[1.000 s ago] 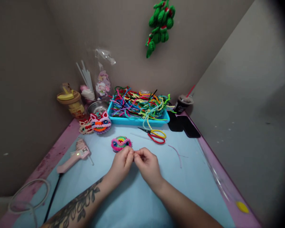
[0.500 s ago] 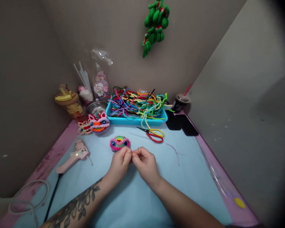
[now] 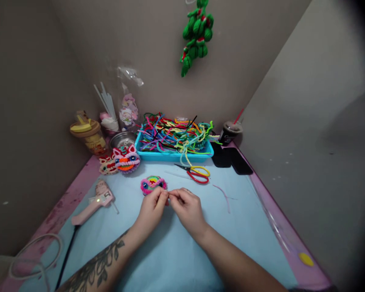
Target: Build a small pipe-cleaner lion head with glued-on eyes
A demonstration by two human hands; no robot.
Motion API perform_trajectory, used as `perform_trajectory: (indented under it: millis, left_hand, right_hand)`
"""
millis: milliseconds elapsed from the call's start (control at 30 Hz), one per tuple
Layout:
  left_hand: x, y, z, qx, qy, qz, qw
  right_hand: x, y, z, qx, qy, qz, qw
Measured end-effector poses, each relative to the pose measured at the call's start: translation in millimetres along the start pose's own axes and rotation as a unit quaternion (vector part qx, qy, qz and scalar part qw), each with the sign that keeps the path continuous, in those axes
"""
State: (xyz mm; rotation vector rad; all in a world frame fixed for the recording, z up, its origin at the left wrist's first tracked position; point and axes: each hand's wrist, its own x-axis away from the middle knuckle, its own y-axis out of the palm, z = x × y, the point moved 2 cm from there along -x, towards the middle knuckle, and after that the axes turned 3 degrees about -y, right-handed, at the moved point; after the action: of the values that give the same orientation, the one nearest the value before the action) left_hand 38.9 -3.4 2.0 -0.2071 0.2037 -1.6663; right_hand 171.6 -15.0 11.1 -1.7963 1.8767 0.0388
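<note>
Head view: a tiny piece, too small to identify, is pinched between the left hand (image 3: 152,207) and right hand (image 3: 187,209), fingertips pressed together mid-table. Just beyond lies a half-made pipe-cleaner face (image 3: 152,183); finished ones (image 3: 125,159) sit far left, so assembly looks partway done.

Hidden between the fingertips
Whatever the left hand (image 3: 152,209) and right hand (image 3: 187,210) pinch is too small to identify; the green hanging ornament (image 3: 196,36) is cropped by the top edge.
</note>
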Motion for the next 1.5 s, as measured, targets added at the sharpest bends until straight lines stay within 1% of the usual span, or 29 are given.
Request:
perform_trajectory:
  millis: [67,167,233,367,433,467,500,533,567,633,667,700,767,833,900,967,1000,1067,1133,1233,1367,1500]
  left_hand:
    - [-1.3,-0.7,-0.1,0.02,-0.016,-0.005,1.0]
    - [-3.3,-0.2,-1.2,0.103,-0.074,-0.023,0.992]
    - [-3.6,1.0,-0.9,0.182,-0.113,-0.032,0.976]
    - [-1.8,3.3,5.0,0.322,-0.17,-0.03,0.931]
    - [-0.4,3.8,8.5,0.362,-0.195,-0.028,0.911]
    - [0.1,3.9,9.6,0.366,-0.204,-0.029,0.907]
    - [0.4,3.9,10.3,0.355,-0.207,-0.032,0.911]
    - [0.4,3.5,10.5,0.327,-0.199,-0.036,0.923]
    - [0.1,2.7,10.4,0.284,-0.178,-0.036,0.942]
    - [-0.7,-0.7,10.0,0.167,-0.097,-0.011,0.981]
    - [-0.8,-2.8,10.0,0.102,-0.046,0.008,0.994]
    - [-0.6,-4.8,10.2,0.041,0.005,0.026,0.999]
    - [0.7,-8.3,10.5,-0.051,0.088,0.05,0.994]
    - [2.3,-10.3,10.9,-0.098,0.145,0.055,0.983]
    - [3.6,-10.8,11.1,-0.115,0.176,0.059,0.976]
    - [4.1,-9.2,10.4,-0.122,0.18,0.065,0.974]
    - [4.1,-7.8,9.5,-0.121,0.171,0.071,0.975]
    - [3.8,-4.1,7.2,-0.108,0.137,0.083,0.981]
    - [3.2,0.2,5.0,-0.081,0.089,0.087,0.989]
    - [2.0,6.3,5.1,-0.02,0.024,0.076,0.997]
    - [-0.1,11.7,6.6,0.051,-0.039,0.059,0.996]
    - [-0.8,16.8,-0.1,0.12,-0.085,0.039,0.988]
  right_hand:
    - [-1.1,-0.1,1.6,-0.018,0.025,-0.002,1.0]
    - [-2.2,0.6,4.7,-0.059,0.073,-0.001,0.996]
    - [-2.6,1.4,6.6,-0.087,0.105,-0.002,0.991]
    - [-2.6,2.7,9.7,-0.132,0.151,0.002,0.98]
    - [-2.1,3.0,11.1,-0.141,0.166,0.006,0.976]
    - [-1.9,3.1,11.6,-0.144,0.171,0.006,0.975]
    - [-1.8,3.2,11.8,-0.148,0.176,0.006,0.973]
    - [-1.7,3.3,11.8,-0.152,0.18,0.005,0.972]
    - [-1.8,3.4,11.6,-0.157,0.184,0.002,0.97]
    - [-2.1,3.5,11.1,-0.17,0.192,-0.002,0.966]
    - [-2.2,3.6,11.0,-0.178,0.197,-0.004,0.964]
    - [-2.1,3.9,11.1,-0.188,0.201,-0.008,0.961]
    - [-1.3,5.0,12.6,-0.214,0.213,-0.017,0.953]
    - [0.2,7.3,15.0,-0.247,0.231,-0.027,0.941]
    - [2.0,10.3,17.2,-0.28,0.254,-0.031,0.925]
    - [3.4,13.3,18.0,-0.303,0.271,-0.026,0.913]
    - [3.8,14.5,17.6,-0.306,0.274,-0.021,0.911]
    - [4.0,16.0,15.7,-0.298,0.264,-0.011,0.917]
    - [3.9,16.4,13.3,-0.276,0.245,-0.002,0.93]
    - [4.2,15.5,11.2,-0.231,0.217,0.009,0.948]
    - [4.9,14.2,11.5,-0.167,0.185,0.015,0.968]
    - [5.3,13.8,11.0,-0.107,0.15,0.011,0.983]
